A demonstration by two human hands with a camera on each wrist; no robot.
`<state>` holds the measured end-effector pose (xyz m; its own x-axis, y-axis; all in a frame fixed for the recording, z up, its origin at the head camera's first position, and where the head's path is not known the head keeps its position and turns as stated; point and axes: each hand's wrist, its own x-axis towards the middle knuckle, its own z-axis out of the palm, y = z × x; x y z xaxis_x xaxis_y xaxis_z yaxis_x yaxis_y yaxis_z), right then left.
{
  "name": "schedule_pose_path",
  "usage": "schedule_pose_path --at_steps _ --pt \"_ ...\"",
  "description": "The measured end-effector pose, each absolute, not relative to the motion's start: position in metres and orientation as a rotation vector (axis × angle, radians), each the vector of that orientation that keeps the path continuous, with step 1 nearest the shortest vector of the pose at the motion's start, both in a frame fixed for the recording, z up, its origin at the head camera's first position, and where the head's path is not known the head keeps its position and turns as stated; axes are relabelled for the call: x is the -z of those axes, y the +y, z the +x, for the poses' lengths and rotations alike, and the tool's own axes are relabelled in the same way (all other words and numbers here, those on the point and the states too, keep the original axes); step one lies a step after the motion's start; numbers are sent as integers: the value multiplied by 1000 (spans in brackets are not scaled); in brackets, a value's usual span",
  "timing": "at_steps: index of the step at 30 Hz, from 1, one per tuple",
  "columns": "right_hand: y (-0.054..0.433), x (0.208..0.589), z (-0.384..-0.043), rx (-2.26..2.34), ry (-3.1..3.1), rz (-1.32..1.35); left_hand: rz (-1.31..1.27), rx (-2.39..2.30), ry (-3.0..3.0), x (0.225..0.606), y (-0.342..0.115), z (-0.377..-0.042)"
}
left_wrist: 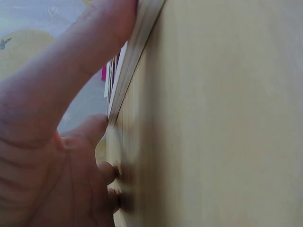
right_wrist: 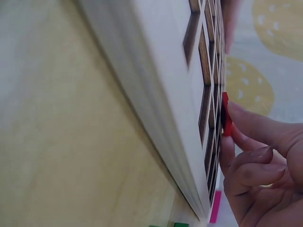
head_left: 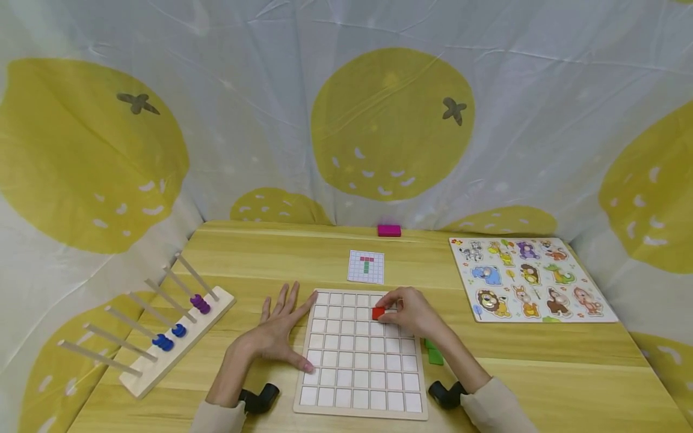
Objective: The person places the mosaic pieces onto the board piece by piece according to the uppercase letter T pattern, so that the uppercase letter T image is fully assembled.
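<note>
A wooden grid board (head_left: 361, 414) with square white recesses lies in front of the person. The right hand (head_left: 408, 311) pinches a red square tile (head_left: 378, 313) between thumb and fingers, over the board's upper right part. In the right wrist view the red tile (right_wrist: 226, 113) is tilted against the grid at the fingertips. Along the board's left edge the left hand (head_left: 276, 334) is spread, its thumb on the lower left and its index finger at the top left corner. Green tiles (head_left: 435, 355) lie beside the board's right edge, partly hidden by the right forearm.
A small pattern card (head_left: 366, 267) with a red and green T lies behind the board, near a magenta block (head_left: 389, 231). At left stands a peg rack (head_left: 178, 343) with blue and purple beads. An animal puzzle board (head_left: 533, 279) lies at right. A curtain hangs behind.
</note>
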<state>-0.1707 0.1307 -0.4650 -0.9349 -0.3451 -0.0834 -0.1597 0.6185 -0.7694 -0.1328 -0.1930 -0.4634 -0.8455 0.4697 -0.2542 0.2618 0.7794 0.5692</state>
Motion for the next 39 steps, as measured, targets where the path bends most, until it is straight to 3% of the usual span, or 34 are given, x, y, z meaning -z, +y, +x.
schedule_pose_path --at_steps 26,39 --pt "130 470 -172 1258 2596 -351 559 -770 2587 465 -194 -133" --pt "204 461 -153 1259 2677 -298 562 -764 2573 466 -194 -134"
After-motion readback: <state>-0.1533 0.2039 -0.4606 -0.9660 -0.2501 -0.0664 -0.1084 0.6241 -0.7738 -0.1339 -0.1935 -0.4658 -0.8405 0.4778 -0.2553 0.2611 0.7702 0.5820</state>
